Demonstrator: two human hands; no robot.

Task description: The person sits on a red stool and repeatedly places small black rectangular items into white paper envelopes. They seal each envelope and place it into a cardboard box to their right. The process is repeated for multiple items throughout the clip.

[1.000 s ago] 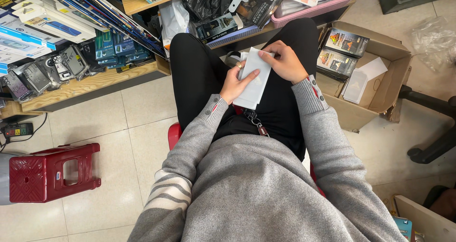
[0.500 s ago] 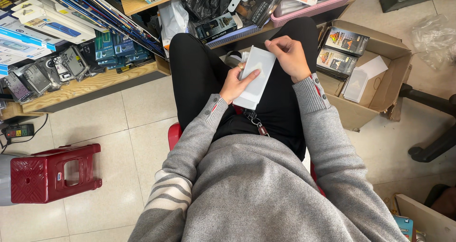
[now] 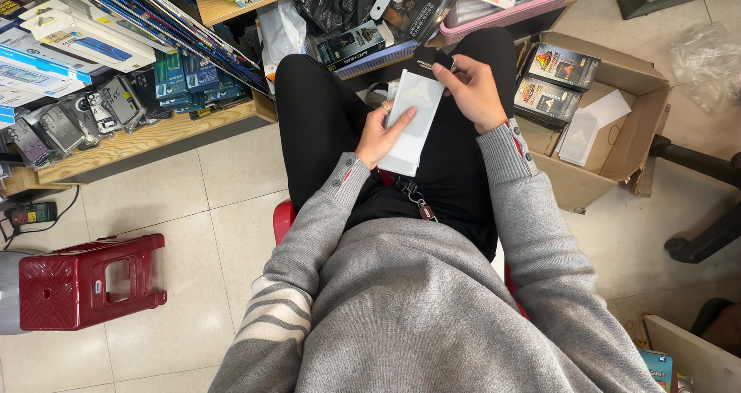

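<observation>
Step in hand: handling a small stack of flat white packets [image 3: 409, 123] over the lap; judged mid-sort, with the top one being worked free at its upper end.
Left hand [image 3: 380, 136]: closed around the stack from the 9 o'clock side, thumb laid across the front face, fingers hidden behind; firm hold, not open.
Right hand [image 3: 472, 92]: at 3 o'clock of the stack's top edge, fingers curled, thumb and forefinger pinched on the upper corner together with a small black card [image 3: 432, 59]; how tightly, hard to tell.
Stack position: held above the black trousers, tilted slightly, top edge toward 12 o'clock near the shelf, clear of the floor.
Cardboard box [image 3: 617, 142]: open on the floor at 3 o'clock of the hands, holding two dark printed packs [image 3: 549, 84] and pale packets.
Wooden shelf [image 3: 147, 138]: at 10 o'clock, crowded with boxed goods.
Red stool [image 3: 85, 281]: on the tiles at 8 o'clock, well apart.
Next move calls for: steady left grip while the right pinch separates only one piece; risk judged as pulling two thin packets together.
</observation>
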